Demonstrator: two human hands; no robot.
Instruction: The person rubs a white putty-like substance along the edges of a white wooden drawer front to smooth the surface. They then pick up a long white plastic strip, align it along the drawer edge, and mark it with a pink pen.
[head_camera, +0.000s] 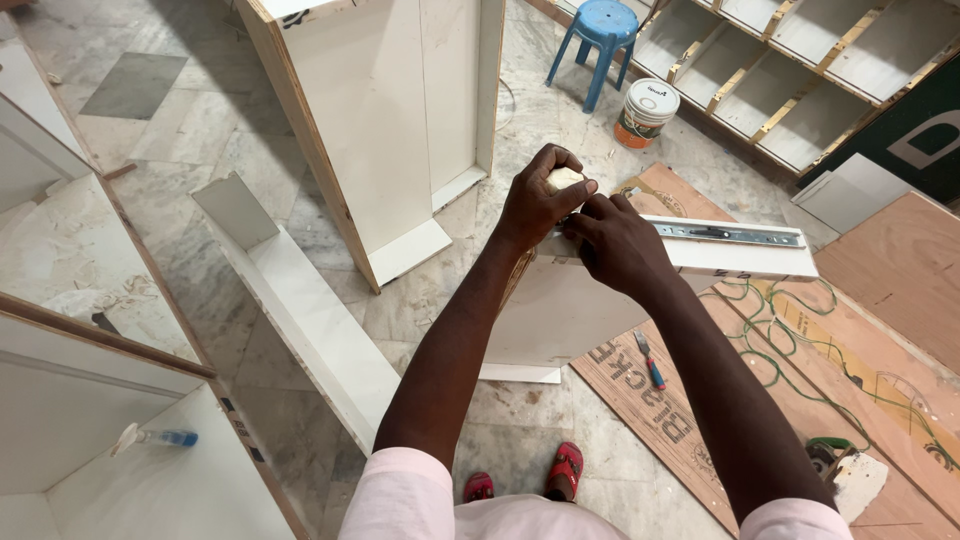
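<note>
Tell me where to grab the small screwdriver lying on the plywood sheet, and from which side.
Grip the screwdriver by its blue handle, the thicker end nearer the person's feet. Come from straight above: it lies flat on the plywood sheet, with bare board on both sides. The thin metal tip points away toward the white panel, so it probably offers a poorer hold.
</note>
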